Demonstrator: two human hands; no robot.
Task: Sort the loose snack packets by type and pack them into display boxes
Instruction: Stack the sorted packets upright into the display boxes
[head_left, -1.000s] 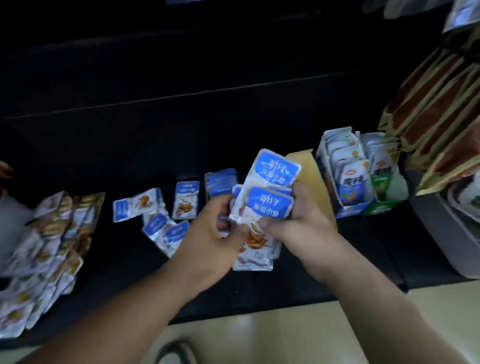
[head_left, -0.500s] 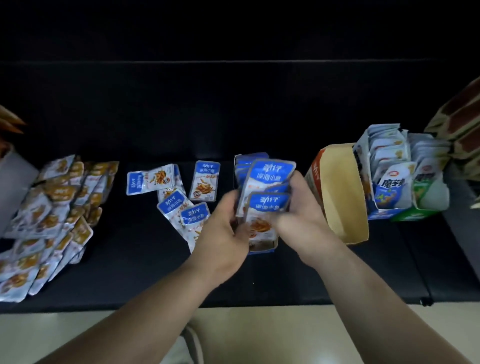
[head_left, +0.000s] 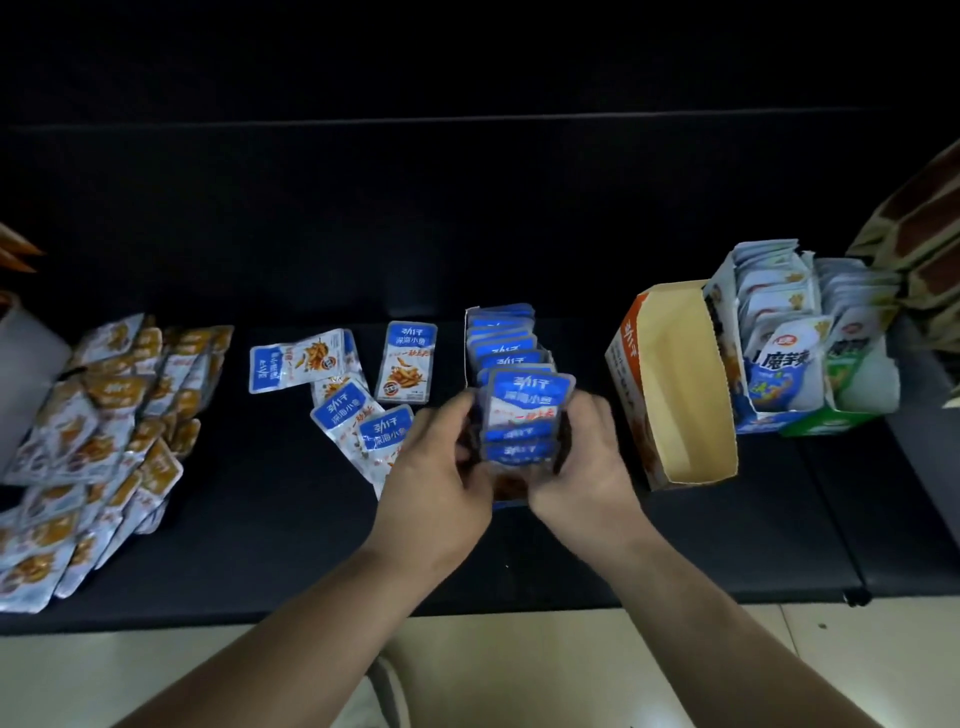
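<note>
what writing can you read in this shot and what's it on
"劲仔" above "深海小鱼": front of the stack of blue packets, gripped by the left hand and right hand.
"劲仔", "深海小鱼": loose blue packet lying left of the stack.
"劲仔": side of the open orange box.
"魔芋爽": front packet in the blue display box.
Orange packets at left and green box: too blurred to read.
</note>
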